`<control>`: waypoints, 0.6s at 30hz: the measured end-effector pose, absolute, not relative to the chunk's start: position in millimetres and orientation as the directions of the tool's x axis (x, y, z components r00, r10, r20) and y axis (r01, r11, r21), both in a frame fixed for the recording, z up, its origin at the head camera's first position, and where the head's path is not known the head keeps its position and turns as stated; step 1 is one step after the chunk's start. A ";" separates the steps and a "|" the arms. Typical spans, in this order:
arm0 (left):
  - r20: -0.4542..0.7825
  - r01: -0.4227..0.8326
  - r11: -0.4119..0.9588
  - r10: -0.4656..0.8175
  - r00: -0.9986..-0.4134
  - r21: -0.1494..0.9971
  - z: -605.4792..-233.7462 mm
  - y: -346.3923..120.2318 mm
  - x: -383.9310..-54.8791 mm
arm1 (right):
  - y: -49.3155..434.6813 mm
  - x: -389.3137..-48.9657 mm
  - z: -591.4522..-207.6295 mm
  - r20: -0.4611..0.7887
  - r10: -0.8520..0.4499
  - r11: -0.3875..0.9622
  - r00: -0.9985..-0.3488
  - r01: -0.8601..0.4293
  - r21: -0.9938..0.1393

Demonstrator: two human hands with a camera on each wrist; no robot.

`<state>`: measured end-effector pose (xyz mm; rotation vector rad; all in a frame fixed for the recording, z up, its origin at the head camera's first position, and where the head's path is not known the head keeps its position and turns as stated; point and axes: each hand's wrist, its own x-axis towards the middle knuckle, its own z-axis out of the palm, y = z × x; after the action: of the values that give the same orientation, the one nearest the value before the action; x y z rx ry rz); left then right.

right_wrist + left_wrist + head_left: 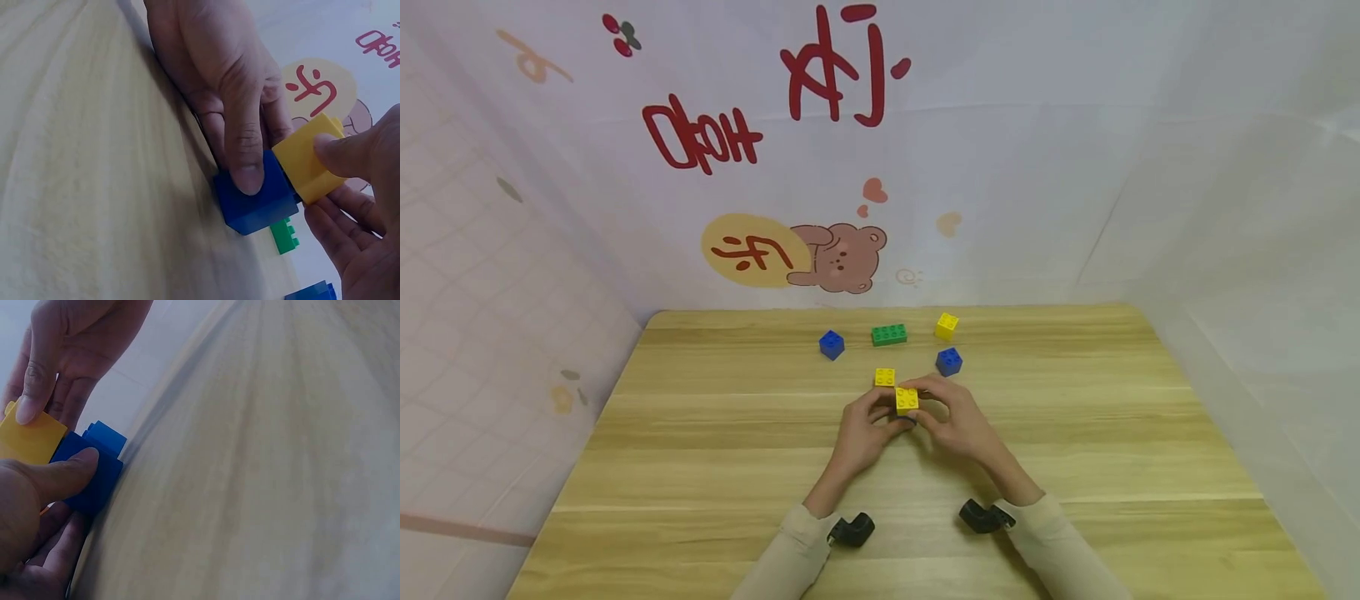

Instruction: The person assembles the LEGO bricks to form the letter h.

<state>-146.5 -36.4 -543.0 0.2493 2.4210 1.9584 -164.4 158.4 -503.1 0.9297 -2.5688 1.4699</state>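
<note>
Nearest to the head camera are two beige sleeves (pixel 793 546), with two black wrist devices (pixel 853 530) near their cuffs. Between the person's hands, around the middle of the wooden table (pixel 760 471), are two toy blocks: one yellow two-by-two block (pixel 907 402) against the studded side of one blue block (pixel 273 190). The left hand (pixel 861 432) pinches the blue block with thumb and fingers, probably to keep it steady. The right hand (pixel 958 423) pinches the yellow block by its side faces, and this grip leaves its four studs uncovered, facing up. From the wrist views, it is hard to tell if both blocks are pressed fully together.

Just beyond the left hand lies a near loose yellow block (pixel 885 377). Farther back are two loose blue blocks (pixel 831 345) (pixel 950 362), one at each side, a green two-by-four brick (pixel 889 335), and a far loose yellow block (pixel 947 326) behind the right one of the blue pair. Counted with the held ones, there are three yellow, three blue and one green, seven in all. Those at the back lie well separated, which should make each easy to pick up alone. Behind the table hangs a white backdrop (pixel 1037 192) with one printed bear (pixel 850 260).
</note>
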 end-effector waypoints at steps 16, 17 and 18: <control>0.099 0.138 0.218 0.182 -0.978 0.966 -544.6 -46.7 -142.4 | 154.0 -158.3 -515.0 0.339 -0.447 0.289 -0.828 -0.492 -0.821; 0.102 0.142 0.219 0.185 -0.977 0.965 -544.8 -47.2 -142.6 | 154.1 -158.4 -515.8 0.339 -0.448 0.288 -0.827 -0.492 -0.821; 0.108 0.149 0.219 0.188 -0.976 0.964 -545.2 -47.9 -142.8 | 154.1 -158.2 -516.4 0.338 -0.446 0.289 -0.828 -0.491 -0.821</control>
<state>-142.8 -47.9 -545.2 0.3354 2.4284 1.9140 -158.2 154.1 -516.4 0.9051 -2.4871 1.6103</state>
